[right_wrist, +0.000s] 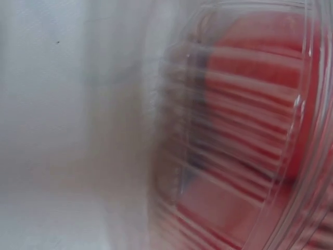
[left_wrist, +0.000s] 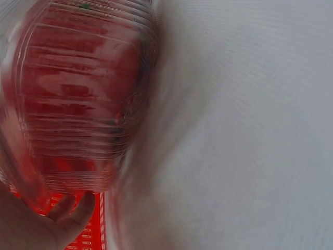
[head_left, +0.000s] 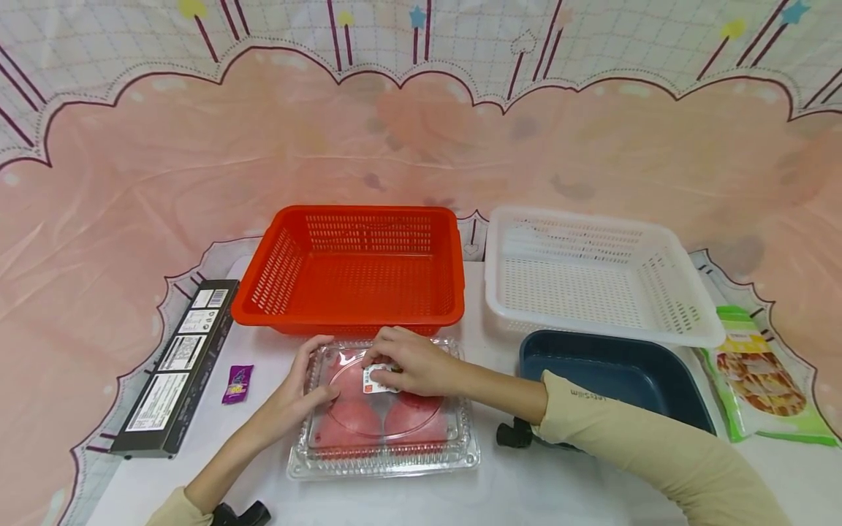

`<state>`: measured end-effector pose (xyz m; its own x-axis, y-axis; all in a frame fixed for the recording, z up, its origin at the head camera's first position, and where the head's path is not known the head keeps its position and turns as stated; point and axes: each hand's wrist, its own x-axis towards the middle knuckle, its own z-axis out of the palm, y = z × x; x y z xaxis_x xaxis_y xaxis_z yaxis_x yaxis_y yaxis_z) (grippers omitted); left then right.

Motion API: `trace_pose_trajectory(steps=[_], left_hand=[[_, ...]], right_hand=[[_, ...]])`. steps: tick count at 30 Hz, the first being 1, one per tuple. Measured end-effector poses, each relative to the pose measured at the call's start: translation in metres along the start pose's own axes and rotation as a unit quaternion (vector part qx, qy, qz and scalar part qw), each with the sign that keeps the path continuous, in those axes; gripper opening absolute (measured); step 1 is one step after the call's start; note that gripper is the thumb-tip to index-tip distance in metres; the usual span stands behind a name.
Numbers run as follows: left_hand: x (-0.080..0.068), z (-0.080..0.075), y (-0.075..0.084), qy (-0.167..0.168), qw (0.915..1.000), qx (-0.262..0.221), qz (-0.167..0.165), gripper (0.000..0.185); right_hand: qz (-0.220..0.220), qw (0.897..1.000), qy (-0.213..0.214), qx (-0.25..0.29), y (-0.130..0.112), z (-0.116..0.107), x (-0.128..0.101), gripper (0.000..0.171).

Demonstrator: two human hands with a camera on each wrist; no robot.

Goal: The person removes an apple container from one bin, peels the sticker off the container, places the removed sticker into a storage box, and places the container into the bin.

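A clear plastic clamshell box [head_left: 309, 456] holding several large, round red fruits, perhaps tomatoes [head_left: 349, 422], sits at the front middle of the table. My left hand [head_left: 296, 394] grips its left side, thumb on the lid and fingers at the far left corner; in the left wrist view, fingertips [left_wrist: 83, 208] show at the box's end. On top, my right hand [head_left: 417, 361] has its thumb and bent fingers close together at a white label [head_left: 378, 380], seemingly pinching it. The right wrist view shows the box's ribbed side [right_wrist: 250, 109], blurred, without the right fingers.
Behind the box stands a red basket [head_left: 368, 292], with a white basket [head_left: 559, 285] to its right. A dark blue tray [head_left: 605, 365] lies partly under my right sleeve. A green food bag [head_left: 763, 380] is far right; a long black box [head_left: 177, 365] and small purple packet [head_left: 237, 384] are left.
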<state>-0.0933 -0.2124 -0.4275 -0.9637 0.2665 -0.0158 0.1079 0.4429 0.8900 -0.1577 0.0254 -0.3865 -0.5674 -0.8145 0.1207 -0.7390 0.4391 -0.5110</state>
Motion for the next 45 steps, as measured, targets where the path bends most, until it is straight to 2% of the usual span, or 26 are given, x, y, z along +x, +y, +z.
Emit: trace_pose_trajectory(steps=[8,16,21,30,45], left_hand=[[-0.001,0.0,-0.001,-0.006,0.9999,-0.006,-0.005,0.069],[0.0,0.0,0.0,-0.009,0.9999,-0.011,-0.008,0.07],[-0.001,0.0,0.001,-0.01,0.9997,-0.019,-0.012,0.07],[-0.002,0.001,0.003,-0.011,0.9997,-0.016,-0.011,0.069],[-0.002,0.001,0.002,-0.005,1.0,-0.007,0.0,0.068]], right_hand=[[0.019,1.0,0.006,-0.002,-0.007,0.003,0.001,0.015],[0.02,0.998,0.054,-0.017,-0.01,0.009,0.002,0.007],[0.027,0.997,0.059,-0.038,-0.012,0.012,0.001,0.005],[0.014,0.993,0.085,-0.086,-0.013,0.016,0.0,0.004],[-0.011,0.989,0.083,-0.12,-0.012,0.019,0.0,0.005]])
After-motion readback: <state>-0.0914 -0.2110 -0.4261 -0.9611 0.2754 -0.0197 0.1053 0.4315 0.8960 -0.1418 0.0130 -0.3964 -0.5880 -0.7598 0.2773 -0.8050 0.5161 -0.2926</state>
